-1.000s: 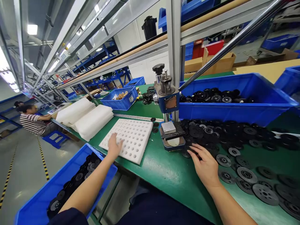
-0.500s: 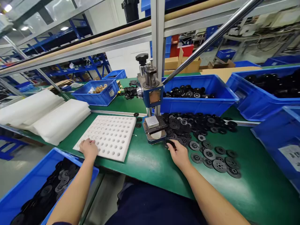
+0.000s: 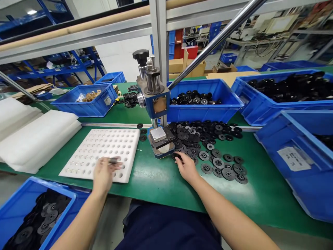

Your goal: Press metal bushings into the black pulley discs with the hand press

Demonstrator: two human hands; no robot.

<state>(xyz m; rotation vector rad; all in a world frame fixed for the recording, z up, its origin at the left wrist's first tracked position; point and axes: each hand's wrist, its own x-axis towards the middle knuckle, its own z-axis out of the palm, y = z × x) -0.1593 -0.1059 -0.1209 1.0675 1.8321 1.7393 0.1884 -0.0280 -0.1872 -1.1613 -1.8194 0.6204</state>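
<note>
Over the white foam tray (image 3: pixel 90 139), my left hand (image 3: pixel 103 173) pinches a small dark metallic cylinder (image 3: pixel 112 160), blurred by motion. Round holes cover the tray, and those on its left side have small pale pieces in them. A black disc (image 3: pixel 177 155) is gripped between thumb and fingers of my right hand (image 3: pixel 186 167), just right of the base of a blue hand press (image 3: pixel 153 147). On that base sits a silver metal block (image 3: pixel 158 134). Loose black and grey discs (image 3: pixel 218 162) lie on the bench to the right of my right hand.
Blue bins of black parts stand behind the press (image 3: pixel 205 113) and at the right (image 3: pixel 293 156). Another bin (image 3: pixel 75 199) of discs sits at lower left. White foam sheets (image 3: pixel 44 135) lie left of the tray. A slanting metal bar (image 3: pixel 215 45) crosses above the bench (image 3: pixel 158 184).
My left hand has lifted from the tray's left part and moved right, now with the small cylinder in its fingers. My right hand still holds the disc by the press. The camera view has shifted.
</note>
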